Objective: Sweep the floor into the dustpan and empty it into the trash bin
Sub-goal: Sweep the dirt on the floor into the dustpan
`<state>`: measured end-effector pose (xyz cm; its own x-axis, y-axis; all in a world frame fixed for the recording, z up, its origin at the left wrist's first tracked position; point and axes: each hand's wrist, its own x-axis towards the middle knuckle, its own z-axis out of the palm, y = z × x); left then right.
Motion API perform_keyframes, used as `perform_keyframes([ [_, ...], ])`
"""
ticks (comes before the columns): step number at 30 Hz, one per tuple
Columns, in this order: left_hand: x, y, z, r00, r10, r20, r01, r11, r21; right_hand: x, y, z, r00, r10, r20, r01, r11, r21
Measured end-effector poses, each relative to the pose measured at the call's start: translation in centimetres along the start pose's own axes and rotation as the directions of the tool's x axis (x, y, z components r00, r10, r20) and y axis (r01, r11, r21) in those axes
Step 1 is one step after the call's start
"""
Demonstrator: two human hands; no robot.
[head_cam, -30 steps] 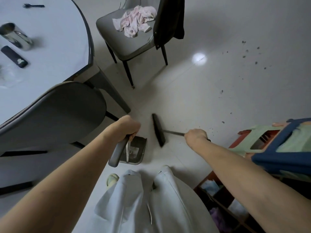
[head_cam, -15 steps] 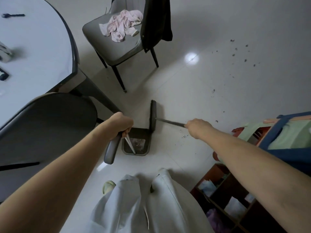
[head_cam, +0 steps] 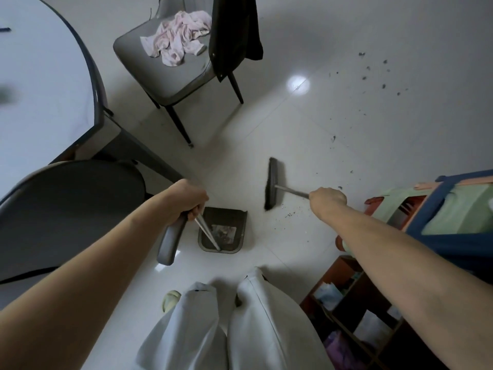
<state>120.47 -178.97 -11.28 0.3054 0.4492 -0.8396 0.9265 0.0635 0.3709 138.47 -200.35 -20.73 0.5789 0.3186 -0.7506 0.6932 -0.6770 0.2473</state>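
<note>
L hand [head_cam: 188,196] grips dustpan handle [head_cam: 170,243]; R hand [head_cam: 327,198] grips broom [head_cam: 272,182] shaft.

Fingers of both hands curled tight round their handles. Dustpan [head_cam: 223,228] sits on white floor [head_cam: 266,124] w/ swept dirt inside, mouth facing away from person. Broom head just beyond and to the right of pan, apart from it, bristles near a small grit patch [head_cam: 290,214]. More debris [head_cam: 373,73] scattered far right. Grey chair [head_cam: 170,76] w/ pink cloth [head_cam: 178,40] beyond.
</note>
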Motion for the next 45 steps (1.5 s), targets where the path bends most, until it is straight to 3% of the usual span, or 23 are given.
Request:
perform_keyframes([
  [6,1.0,0.5,-0.1,1.000,0.005,-0.007,-0.005,1.000,-0.006,0.3,1.6,0.1,0.999,0.008,-0.050,0.001,0.983,0.185],
  [13,1.7,-0.1,-0.7,0.999,0.031,-0.010,-0.030,0.998,0.057,2.6,-4.9,0.1,0.998,-0.052,-0.030,0.060,0.889,0.454],
  [17,1.5,-0.4,-1.3,0.998,0.036,-0.060,-0.036,0.999,-0.002,3.6,-6.7,0.0,0.999,-0.033,-0.005,0.033,0.936,0.350],
  [24,0.4,-0.7,-1.5,0.986,0.144,-0.088,-0.139,0.988,0.063,3.2,-2.6,-0.6,0.999,0.018,-0.045,-0.013,0.995,0.103],
  [28,0.2,0.6,-1.8,0.961,0.237,-0.139,-0.224,0.969,0.108,2.1,-0.3,-1.1,0.999,0.029,-0.032,-0.025,0.993,0.117],
  [33,0.8,0.7,-1.6,0.911,0.328,-0.251,-0.317,0.945,0.084,0.9,1.2,0.0,0.992,-0.117,0.051,0.111,0.988,0.105],
  [40,1.6,0.0,-2.0,0.856,0.405,-0.322,-0.428,0.904,-0.003,0.4,-4.9,2.7,0.934,-0.339,0.110,0.330,0.940,0.086],
  [45,2.0,0.2,-2.0,0.821,0.460,-0.338,-0.486,0.874,0.007,1.7,-8.2,4.2,0.933,-0.320,0.162,0.322,0.947,0.015],
])
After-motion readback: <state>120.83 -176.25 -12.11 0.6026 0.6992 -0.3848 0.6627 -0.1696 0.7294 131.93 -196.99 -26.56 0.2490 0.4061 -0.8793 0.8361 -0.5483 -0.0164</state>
